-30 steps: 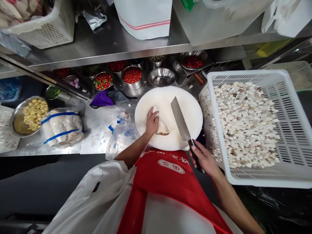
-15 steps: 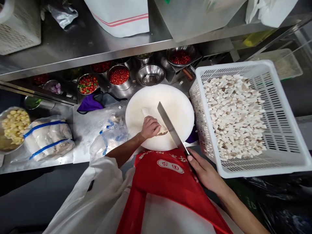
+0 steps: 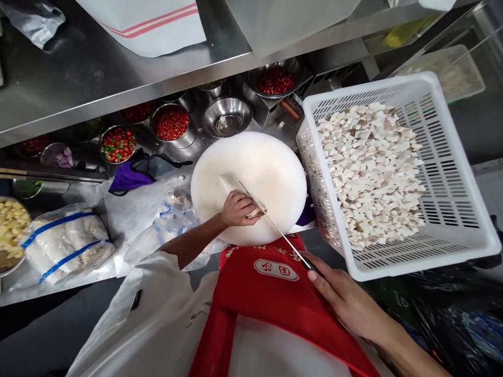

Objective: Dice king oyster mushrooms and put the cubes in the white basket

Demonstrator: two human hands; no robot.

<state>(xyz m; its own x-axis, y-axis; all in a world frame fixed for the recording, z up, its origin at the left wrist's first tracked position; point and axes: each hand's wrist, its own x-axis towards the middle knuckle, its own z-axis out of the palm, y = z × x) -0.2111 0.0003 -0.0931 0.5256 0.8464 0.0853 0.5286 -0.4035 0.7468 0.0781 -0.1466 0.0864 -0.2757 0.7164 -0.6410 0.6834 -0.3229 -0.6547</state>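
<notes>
My left hand [image 3: 239, 208] is closed over a pale king oyster mushroom [image 3: 228, 183] on the round white cutting board [image 3: 279, 178]. The mushroom's far end pokes out past my knuckles, and a bit of its near end shows by my fingertips. My right hand [image 3: 334, 288] grips the dark handle of a cleaver [image 3: 281, 234]. Its blade stands on edge over the board, seen almost as a thin line, close beside the fingers of my left hand. Whether the blade touches the mushroom is hard to tell.
Right of the board stands a white slotted basket [image 3: 456, 173] with many cut mushroom pieces [image 3: 371, 173]. Bagged mushrooms [image 3: 70, 243] lie at left. Behind are metal bowls, one with chopped red chillies [image 3: 171, 124], one nearly bare bowl [image 3: 228, 118], under a steel shelf [image 3: 157, 86].
The cleaver has turned from showing its flat side to standing on edge, and has come left against my left hand. The mushroom now lies more slanted. The whole view has shifted slightly.
</notes>
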